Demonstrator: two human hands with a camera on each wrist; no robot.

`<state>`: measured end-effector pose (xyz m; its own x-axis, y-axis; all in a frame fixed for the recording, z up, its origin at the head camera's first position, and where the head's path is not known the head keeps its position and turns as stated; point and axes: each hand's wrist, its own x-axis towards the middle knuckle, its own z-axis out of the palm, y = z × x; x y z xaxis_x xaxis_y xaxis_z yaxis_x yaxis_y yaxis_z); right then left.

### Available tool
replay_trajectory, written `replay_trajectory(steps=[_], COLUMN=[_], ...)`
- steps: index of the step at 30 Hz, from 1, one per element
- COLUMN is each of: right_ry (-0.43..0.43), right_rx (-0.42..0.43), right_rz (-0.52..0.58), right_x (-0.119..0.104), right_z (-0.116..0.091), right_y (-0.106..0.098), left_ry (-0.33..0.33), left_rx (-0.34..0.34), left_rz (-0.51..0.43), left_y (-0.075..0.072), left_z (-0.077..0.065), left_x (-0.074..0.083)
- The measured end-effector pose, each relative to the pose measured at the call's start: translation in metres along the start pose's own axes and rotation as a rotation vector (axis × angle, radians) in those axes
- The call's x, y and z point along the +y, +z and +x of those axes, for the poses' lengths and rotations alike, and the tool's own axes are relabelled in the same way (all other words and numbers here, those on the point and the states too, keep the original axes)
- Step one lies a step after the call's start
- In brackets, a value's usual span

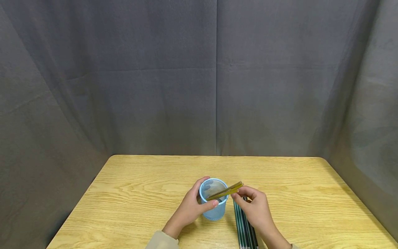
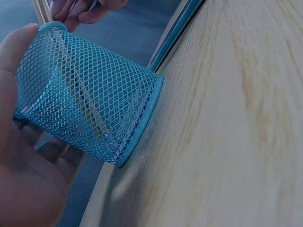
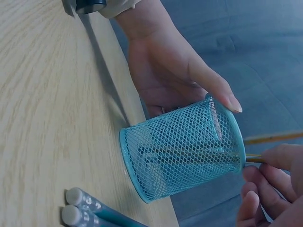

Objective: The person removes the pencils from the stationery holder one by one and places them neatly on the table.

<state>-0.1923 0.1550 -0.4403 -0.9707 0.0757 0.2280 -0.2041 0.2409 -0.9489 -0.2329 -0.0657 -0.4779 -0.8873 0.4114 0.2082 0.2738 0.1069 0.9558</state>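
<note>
Wide passage at the sides, a crowded middle.
Table (image 1: 326,207) lies open along its left, right and far edges; left hand (image 1: 190,204), cup (image 1: 214,211), leaning yellow sticks (image 1: 224,192), right hand (image 1: 257,208) and green sticks (image 1: 242,223) block the near middle.

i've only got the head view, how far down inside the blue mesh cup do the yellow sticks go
Observer: Nearly to the bottom. The left wrist view shows the yellow sticks through the side of the blue mesh cup, with their lower ends close to its base.
Operator: ok and the dark green sticks on the table, what do their ends look like
Observer: The right wrist view shows two of them ending in pale, rounded tips.
</note>
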Motion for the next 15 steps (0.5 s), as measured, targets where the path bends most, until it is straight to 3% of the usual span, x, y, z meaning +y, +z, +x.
replay_trajectory(steps=[15], right_ry=[-0.026], right_rx=[0.002], right_rz=[-0.027], right_x=[0.004], right_z=[0.0001], right_y=[0.0037], left_ry=[0.014], left_rx=[-0.01], left_rz=[-0.014], left_y=[-0.0001], left_z=[0.0], left_x=[-0.0009])
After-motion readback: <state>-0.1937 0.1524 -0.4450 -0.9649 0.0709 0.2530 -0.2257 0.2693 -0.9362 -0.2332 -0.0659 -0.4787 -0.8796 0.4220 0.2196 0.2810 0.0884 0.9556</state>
